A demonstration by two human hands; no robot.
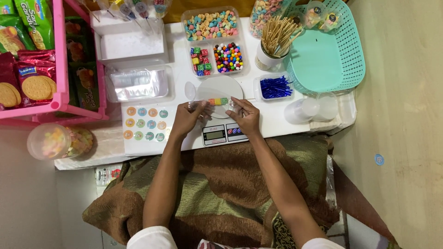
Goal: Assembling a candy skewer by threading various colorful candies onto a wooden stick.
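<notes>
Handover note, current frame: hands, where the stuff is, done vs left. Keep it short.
Left hand: fingers pinch the left end of a clear tube over the scale.
Right hand: fingers pinch the tube's right end.
Tube: lies across the scale's round pan, with a short row of coloured cubes in it.
Supplies: cube tray and ball tray behind the scale, sticker sheet to its left, blue ties to its right.
Done: some cubes are in the tube.
Left: most of the tube looks empty; no closure or sticker visible on it.
</notes>
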